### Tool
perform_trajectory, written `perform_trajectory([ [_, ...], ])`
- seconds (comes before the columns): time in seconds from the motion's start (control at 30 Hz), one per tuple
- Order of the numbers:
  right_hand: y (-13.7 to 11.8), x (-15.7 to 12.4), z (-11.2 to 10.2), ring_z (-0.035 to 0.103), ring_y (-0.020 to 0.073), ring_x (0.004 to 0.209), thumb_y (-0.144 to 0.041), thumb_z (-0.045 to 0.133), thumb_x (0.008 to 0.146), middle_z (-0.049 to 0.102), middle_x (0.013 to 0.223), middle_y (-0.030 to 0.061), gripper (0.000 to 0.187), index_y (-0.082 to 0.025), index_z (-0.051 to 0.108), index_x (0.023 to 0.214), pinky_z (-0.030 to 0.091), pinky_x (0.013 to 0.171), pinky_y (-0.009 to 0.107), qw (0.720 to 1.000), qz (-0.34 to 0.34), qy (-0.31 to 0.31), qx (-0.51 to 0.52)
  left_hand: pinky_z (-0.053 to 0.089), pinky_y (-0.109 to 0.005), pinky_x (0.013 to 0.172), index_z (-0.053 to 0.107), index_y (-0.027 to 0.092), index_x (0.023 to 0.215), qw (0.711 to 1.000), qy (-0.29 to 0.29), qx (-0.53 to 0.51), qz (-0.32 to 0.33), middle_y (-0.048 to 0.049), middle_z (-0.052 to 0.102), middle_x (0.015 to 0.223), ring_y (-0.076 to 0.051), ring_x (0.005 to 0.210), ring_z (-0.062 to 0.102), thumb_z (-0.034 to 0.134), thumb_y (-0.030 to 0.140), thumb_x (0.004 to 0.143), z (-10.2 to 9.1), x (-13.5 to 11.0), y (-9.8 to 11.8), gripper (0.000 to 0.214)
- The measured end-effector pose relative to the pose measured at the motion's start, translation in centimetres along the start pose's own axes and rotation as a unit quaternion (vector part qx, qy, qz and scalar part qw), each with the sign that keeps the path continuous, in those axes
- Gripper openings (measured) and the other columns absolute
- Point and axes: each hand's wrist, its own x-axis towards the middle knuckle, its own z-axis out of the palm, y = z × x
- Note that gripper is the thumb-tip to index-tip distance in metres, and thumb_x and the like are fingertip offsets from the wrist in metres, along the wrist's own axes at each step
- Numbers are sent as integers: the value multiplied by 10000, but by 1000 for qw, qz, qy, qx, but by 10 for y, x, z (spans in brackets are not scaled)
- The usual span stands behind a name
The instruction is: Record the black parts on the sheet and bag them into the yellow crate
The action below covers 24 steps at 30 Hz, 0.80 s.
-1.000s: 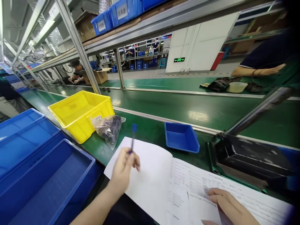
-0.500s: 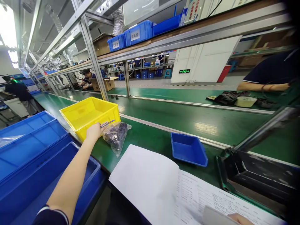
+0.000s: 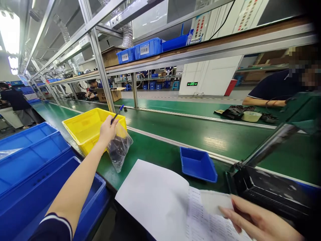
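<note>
My left hand (image 3: 107,130) is closed on a blue-capped pen (image 3: 118,112) and on the top of a clear plastic bag (image 3: 119,147) with dark parts inside. The bag hangs at the front right side of a yellow bin (image 3: 73,134), and its lower end is at the green bench. At the lower right, my right hand (image 3: 253,212) pinches a small whitish card (image 3: 215,201) over the printed page of an open paper booklet (image 3: 155,194). Part of the print lies hidden under the card and fingers.
A shallow blue tray (image 3: 198,165) lies beyond the booklet. Large blue crates (image 3: 30,160) stand at the left. A black device with a metal arm (image 3: 271,144) occupies the right. A metal post (image 3: 100,63) carries a shelf with blue boxes (image 3: 147,48). A co-worker (image 3: 273,87) sits opposite.
My left hand has risen, lifting the top of the bag, and the pen now points upward. My right hand has come further into view with the card, over the page. The view has shifted slightly.
</note>
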Motion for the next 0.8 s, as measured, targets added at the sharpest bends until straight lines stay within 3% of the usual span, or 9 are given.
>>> perform_trajectory([
  [0.07, -29, 11, -11, 559, 176, 586, -666, 436, 820, 585, 590, 40, 488, -228, 548, 638, 459, 576, 290, 1000, -1, -19, 7, 356, -251, 648, 407, 223, 774, 997, 15, -68, 39, 26, 514, 718, -155, 684, 500, 475, 421, 911, -4, 11, 17, 250],
  [0.17, -61, 25, -21, 551, 169, 611, -631, 425, 849, 589, 622, 36, 468, -217, 533, 659, 442, 592, 289, 999, -18, -20, 27, 338, -246, 623, 403, 226, 776, 993, -14, -90, 79, 39, 480, 677, -148, 641, 470, 481, 417, 908, -14, 14, 31, 244],
  [0.27, -76, 41, -22, 534, 155, 600, -601, 435, 874, 598, 629, 27, 442, -211, 525, 689, 417, 576, 279, 997, -42, -18, 59, 325, -246, 586, 389, 229, 761, 991, -67, -58, 97, 45, 462, 640, -148, 600, 461, 478, 424, 910, -20, 4, 27, 261],
  [0.43, -97, 80, -13, 511, 139, 565, -568, 459, 881, 597, 641, 9, 387, -204, 533, 771, 412, 557, 277, 988, -84, -28, 125, 378, -254, 593, 439, 223, 762, 981, -125, -8, 145, 18, 566, 681, -158, 617, 535, 478, 382, 921, -14, -27, 8, 228],
  [0.57, -132, 115, -4, 528, 133, 588, -546, 469, 885, 622, 737, 20, 361, -197, 540, 832, 452, 574, 281, 974, -135, 15, 182, 431, -240, 602, 518, 209, 802, 964, -119, -31, 237, 10, 613, 686, -147, 633, 592, 455, 248, 944, -15, -52, 16, 161],
  [0.67, -161, 140, 7, 547, 131, 629, -532, 459, 901, 654, 889, 31, 331, -212, 539, 915, 490, 593, 284, 951, -195, 42, 234, 478, -232, 680, 548, 195, 853, 934, -94, -43, 341, -26, 664, 843, -141, 759, 634, 436, 159, 948, -22, -68, 31, 151],
  [0.73, -177, 152, 17, 554, 130, 618, -546, 454, 905, 654, 948, 28, 325, -228, 503, 949, 496, 554, 280, 933, -235, 17, 273, 497, -232, 715, 543, 186, 887, 917, -72, -46, 389, -56, 679, 972, -138, 820, 648, 437, 137, 951, -26, -77, 39, 133],
  [0.8, -190, 158, 29, 572, 136, 619, -564, 430, 914, 652, 947, 27, 332, -237, 458, 965, 484, 494, 266, 918, -261, -48, 295, 508, -233, 734, 539, 180, 942, 904, -60, -56, 419, -69, 687, 1037, -136, 854, 661, 449, 124, 949, -28, -82, 41, 107],
])
